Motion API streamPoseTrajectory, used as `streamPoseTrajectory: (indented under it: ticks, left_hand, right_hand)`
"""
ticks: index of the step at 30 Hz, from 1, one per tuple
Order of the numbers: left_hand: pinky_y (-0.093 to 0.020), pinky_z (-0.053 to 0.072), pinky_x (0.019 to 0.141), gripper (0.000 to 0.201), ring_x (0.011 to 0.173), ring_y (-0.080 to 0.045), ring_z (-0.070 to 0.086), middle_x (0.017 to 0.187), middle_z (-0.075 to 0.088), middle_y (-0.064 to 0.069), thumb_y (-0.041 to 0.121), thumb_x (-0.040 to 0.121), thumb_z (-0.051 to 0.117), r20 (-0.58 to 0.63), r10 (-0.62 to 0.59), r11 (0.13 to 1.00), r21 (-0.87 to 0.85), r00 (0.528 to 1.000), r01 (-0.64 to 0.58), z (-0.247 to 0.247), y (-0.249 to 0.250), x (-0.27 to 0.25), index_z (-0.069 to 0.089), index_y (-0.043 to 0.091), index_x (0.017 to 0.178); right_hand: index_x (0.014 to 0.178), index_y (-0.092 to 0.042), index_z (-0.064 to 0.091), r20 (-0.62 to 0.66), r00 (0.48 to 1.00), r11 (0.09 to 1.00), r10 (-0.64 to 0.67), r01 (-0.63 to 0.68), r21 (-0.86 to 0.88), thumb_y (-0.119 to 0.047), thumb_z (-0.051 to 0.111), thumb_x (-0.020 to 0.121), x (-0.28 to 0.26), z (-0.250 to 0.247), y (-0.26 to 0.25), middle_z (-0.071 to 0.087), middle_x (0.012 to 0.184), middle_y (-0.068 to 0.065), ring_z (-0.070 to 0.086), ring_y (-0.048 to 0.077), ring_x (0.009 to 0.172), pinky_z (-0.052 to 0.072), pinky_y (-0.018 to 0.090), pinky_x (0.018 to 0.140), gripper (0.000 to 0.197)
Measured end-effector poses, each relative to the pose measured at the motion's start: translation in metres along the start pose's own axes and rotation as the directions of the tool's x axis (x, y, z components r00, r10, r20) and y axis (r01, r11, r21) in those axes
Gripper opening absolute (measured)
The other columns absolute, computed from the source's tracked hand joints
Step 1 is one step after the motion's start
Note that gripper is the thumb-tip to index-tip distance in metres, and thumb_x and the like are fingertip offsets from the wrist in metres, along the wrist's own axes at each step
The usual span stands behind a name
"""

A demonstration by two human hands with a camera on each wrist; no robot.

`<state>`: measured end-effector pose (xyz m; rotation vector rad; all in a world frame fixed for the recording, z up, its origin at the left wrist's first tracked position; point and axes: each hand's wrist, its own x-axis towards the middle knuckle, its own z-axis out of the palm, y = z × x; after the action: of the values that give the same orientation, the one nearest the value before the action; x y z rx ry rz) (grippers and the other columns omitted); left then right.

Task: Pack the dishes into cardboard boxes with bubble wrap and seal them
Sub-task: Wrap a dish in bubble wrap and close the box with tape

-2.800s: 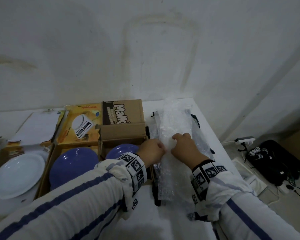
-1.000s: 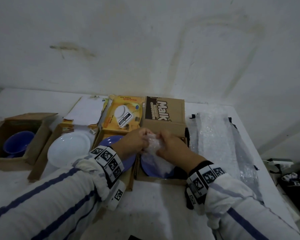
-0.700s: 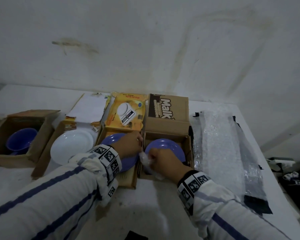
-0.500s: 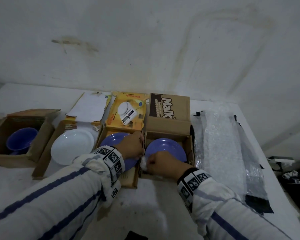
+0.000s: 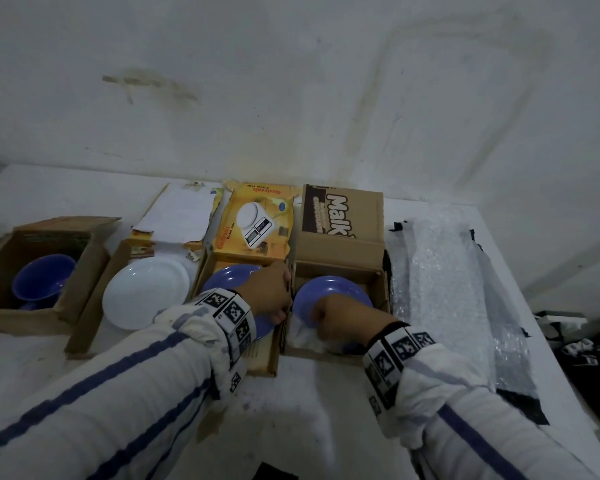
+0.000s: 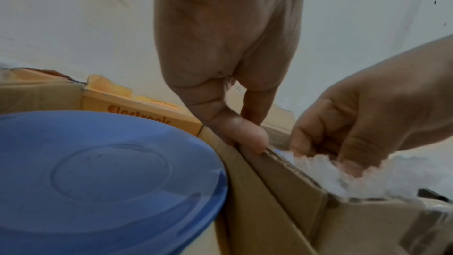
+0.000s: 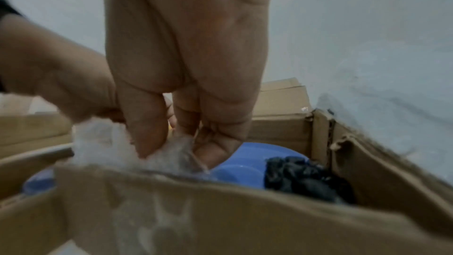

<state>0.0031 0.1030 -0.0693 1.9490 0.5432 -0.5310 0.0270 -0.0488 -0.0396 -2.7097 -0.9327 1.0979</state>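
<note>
Since half a second ago, the right hand [image 5: 329, 315] has sunk lower into the brown carton [image 5: 342, 247], and the wad of bubble wrap [image 5: 303, 336] now lies against the carton's near-left corner. Right-hand fingers [image 7: 144, 133] are curled and pinch the wad, pressing it beside the blue plate [image 5: 340, 289] lying flat in that carton. A crumpled dark piece [image 7: 304, 175] sits in the carton's near-right corner, touching the plate.

Left hand [image 5: 269, 292] grips the carton's left wall: thumb [image 6: 242, 135] pressed on the top edge, remaining fingers curled down the far side.

A second blue plate [image 6: 105, 177] lies in the adjoining yellow kitchen-scale box [image 5: 253, 223], just left of that wall. Further left are a white plate [image 5: 146, 292] in an open box and a blue bowl [image 5: 42, 278] in another carton. A sheet of bubble wrap [image 5: 444, 289] lies spread on the white table [image 5: 309, 410], right of the brown carton.
</note>
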Motion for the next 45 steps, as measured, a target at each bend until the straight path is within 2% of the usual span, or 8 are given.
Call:
streamPoseTrajectory:
  ticks: [14,20,23,25,30,34,40,45]
  left_hand:
    - [-0.031,0.047,0.043,0.032,0.052,-0.022,0.055,0.077,0.055,-0.014,-0.005,0.088,0.052,0.002,0.034,0.994,0.105,0.999,-0.034,0.004,0.006,-0.005,0.035,0.014,0.107]
    - [-0.032,0.046,0.042,0.025,0.055,-0.029,0.059,0.071,0.054,-0.016,-0.005,0.082,0.057,-0.022,0.047,0.967,0.252,0.999,-0.040,0.007,0.003,-0.002,0.039,0.007,0.094]
    - [-0.033,0.044,0.057,0.019,0.077,-0.026,0.059,0.089,0.057,-0.017,0.006,0.079,0.058,-0.078,0.175,0.886,0.448,0.982,-0.122,0.013,0.015,0.001,0.045,0.006,0.092]
    - [-0.032,0.042,0.064,0.017,0.083,-0.024,0.055,0.094,0.053,-0.011,0.005,0.082,0.056,-0.062,0.259,0.862,0.465,0.964,-0.202,0.025,0.032,-0.006,0.046,0.009,0.094]
    - [-0.023,0.044,0.061,0.019,0.078,-0.014,0.055,0.101,0.058,-0.005,0.008,0.091,0.052,0.170,0.301,0.934,0.147,0.938,-0.326,0.078,0.074,-0.010,0.059,0.014,0.107]
    - [-0.036,0.048,0.096,0.028,0.110,-0.027,0.058,0.118,0.063,-0.015,0.007,0.089,0.055,0.221,0.323,0.937,0.061,0.920,-0.343,0.117,0.098,-0.009,0.062,0.002,0.116]
    - [-0.041,0.052,0.076,0.018,0.076,-0.027,0.060,0.078,0.057,-0.018,0.017,0.082,0.067,0.211,0.269,0.952,0.090,0.940,-0.293,0.144,0.100,0.001,0.058,0.003,0.074]
    - [-0.041,0.056,0.081,0.012,0.085,-0.029,0.065,0.085,0.066,-0.012,0.015,0.080,0.072,0.096,0.256,0.965,0.040,0.962,-0.261,0.148,0.103,0.000,0.064,0.007,0.079]
  right_hand:
    - [0.112,-0.007,0.062,-0.164,0.985,0.994,0.049,-0.065,-0.091,-0.021,0.048,0.096,0.016,0.039,-0.021,0.063,0.114,0.014,0.058,0.033,0.108,0.048,0.041,0.083,0.026]
    - [0.135,-0.001,0.045,0.195,0.948,0.965,0.252,-0.233,-0.117,-0.018,0.035,0.101,0.010,0.014,-0.009,0.044,0.142,0.015,0.041,0.031,0.130,0.033,0.036,0.106,0.039]
    - [0.121,-0.009,0.061,-0.214,0.957,0.979,0.195,-0.177,0.103,-0.016,0.042,0.096,-0.016,-0.005,0.025,0.059,0.127,0.012,0.053,0.027,0.119,0.039,0.032,0.098,0.032]
    - [0.108,-0.012,0.068,-0.466,0.839,0.951,0.280,-0.175,0.256,-0.014,0.049,0.091,-0.039,-0.015,0.055,0.065,0.117,0.011,0.059,0.026,0.109,0.043,0.027,0.088,0.025]
    - [0.113,-0.007,0.062,-0.470,0.713,0.848,0.520,-0.363,0.387,-0.003,0.046,0.087,-0.075,-0.020,0.115,0.055,0.117,0.013,0.056,0.029,0.105,0.043,0.027,0.079,0.030]
    - [0.122,-0.009,0.057,-0.403,0.750,0.851,0.524,-0.441,0.286,-0.005,0.045,0.087,-0.072,-0.003,0.133,0.045,0.129,0.015,0.047,0.034,0.115,0.036,0.035,0.099,0.037]
    - [0.134,-0.011,0.045,-0.365,0.783,0.860,0.503,-0.412,0.300,-0.010,0.049,0.088,-0.069,-0.004,0.138,0.033,0.142,0.014,0.034,0.032,0.129,0.023,0.033,0.109,0.046]
    - [0.139,-0.014,0.040,-0.340,0.812,0.864,0.474,-0.354,0.359,-0.013,0.049,0.089,-0.074,-0.013,0.136,0.030,0.145,0.013,0.031,0.033,0.132,0.023,0.034,0.111,0.052]
